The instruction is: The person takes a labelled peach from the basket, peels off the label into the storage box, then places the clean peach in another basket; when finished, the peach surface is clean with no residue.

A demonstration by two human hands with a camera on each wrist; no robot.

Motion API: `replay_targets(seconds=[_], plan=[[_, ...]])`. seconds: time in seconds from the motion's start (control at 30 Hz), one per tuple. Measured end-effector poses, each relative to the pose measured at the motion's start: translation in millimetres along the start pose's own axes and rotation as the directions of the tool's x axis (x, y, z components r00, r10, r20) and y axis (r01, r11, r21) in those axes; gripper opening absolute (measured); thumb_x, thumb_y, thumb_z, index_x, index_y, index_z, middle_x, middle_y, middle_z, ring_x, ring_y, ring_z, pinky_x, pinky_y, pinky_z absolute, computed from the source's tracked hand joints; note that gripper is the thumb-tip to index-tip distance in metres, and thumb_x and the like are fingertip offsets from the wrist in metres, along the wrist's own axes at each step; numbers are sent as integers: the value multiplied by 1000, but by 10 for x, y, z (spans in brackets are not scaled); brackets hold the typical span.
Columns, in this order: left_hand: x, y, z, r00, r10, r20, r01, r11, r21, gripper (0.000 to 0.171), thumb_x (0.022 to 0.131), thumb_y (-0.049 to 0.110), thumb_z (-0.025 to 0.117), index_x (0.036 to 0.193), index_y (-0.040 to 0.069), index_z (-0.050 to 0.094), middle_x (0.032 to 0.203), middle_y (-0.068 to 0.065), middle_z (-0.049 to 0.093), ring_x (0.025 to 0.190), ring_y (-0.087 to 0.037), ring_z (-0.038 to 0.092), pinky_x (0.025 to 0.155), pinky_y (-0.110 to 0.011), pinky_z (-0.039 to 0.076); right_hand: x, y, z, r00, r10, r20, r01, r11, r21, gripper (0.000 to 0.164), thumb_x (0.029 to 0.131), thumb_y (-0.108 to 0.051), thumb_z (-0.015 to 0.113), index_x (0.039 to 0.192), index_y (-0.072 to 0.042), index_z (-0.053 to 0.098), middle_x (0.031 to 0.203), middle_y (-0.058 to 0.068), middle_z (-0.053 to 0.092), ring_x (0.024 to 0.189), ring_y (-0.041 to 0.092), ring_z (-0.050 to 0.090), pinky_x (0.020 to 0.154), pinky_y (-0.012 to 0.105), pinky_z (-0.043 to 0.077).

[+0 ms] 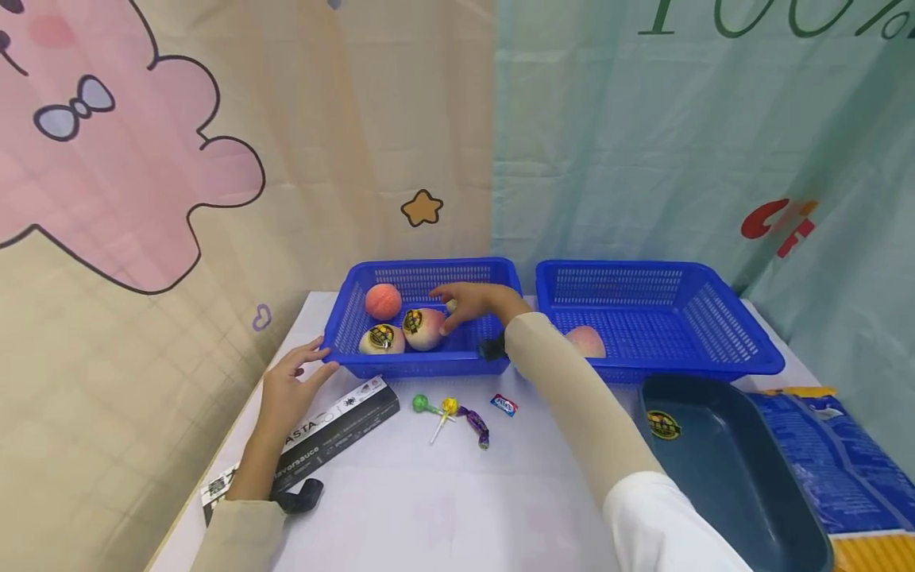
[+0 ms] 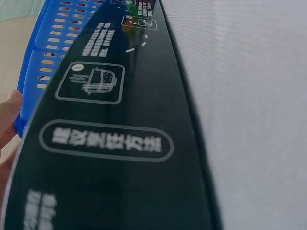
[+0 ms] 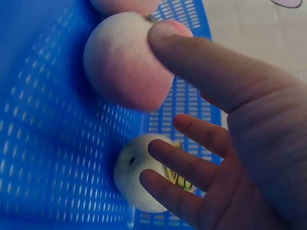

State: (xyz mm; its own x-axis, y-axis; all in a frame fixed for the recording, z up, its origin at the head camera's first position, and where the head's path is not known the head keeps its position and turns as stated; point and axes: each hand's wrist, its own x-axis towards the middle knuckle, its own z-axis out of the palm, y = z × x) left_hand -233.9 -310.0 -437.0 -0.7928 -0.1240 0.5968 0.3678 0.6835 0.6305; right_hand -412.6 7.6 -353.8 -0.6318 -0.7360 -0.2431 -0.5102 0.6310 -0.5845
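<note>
Right hand: grip wide, 1 peach at thumb tip; left hand, fingers spread, at blue basket corner.

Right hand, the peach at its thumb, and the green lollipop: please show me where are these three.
Right hand (image 1: 472, 302): head view, its middle.
Peach (image 3: 120, 64): right wrist view, its pink-white skin.
Green lollipop (image 1: 420, 403): head view, its round candy.

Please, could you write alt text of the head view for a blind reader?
A person's right hand reaches among round fruits in the left blue basket; the left hand is at its near left corner. Sweets and a box lie in front; at right are another blue basket and a dark tray.
</note>
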Motion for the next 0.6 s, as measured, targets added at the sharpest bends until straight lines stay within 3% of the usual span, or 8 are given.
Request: replay_targets(seconds=[0.17,0.27,0.43,0.6], plan=[[-17,14,-17,1000,-26,11,26,999,35,31,86,13,83,114,2,75,133,-9,66,122,-32,60,81,-32,49,192,-72,11,998,2,67,0,999,-36,81,91,-24,78,158,-10,33,158,17,38,145,32,34,117,45,28],[-22,8,-12,1000,-25,2,25,999,31,30,86,12,83,114,2,75,132,-10,66,122,-33,60,80,-33,48,266,-88,50,996,40,84,-38,999,-30,79,90,-23,78,157,-13,38,155,12,42,141,30,40,114,45,33],[-42,3,4,1000,-23,-2,23,1000,15,31,85,12,83,113,2,75,132,-8,66,122,-31,60,80,-44,50,320,-83,109,988,142,59,-144,989,25,72,87,-23,79,151,-20,46,146,7,50,124,27,52,104,46,45],[-41,15,-9,999,-32,8,32,999,32,31,86,13,83,115,2,75,134,-8,65,124,-30,59,82,-47,50,329,-62,150,982,188,8,-188,982,-6,69,85,-34,81,146,-25,50,133,1,56,112,24,55,95,43,49]])
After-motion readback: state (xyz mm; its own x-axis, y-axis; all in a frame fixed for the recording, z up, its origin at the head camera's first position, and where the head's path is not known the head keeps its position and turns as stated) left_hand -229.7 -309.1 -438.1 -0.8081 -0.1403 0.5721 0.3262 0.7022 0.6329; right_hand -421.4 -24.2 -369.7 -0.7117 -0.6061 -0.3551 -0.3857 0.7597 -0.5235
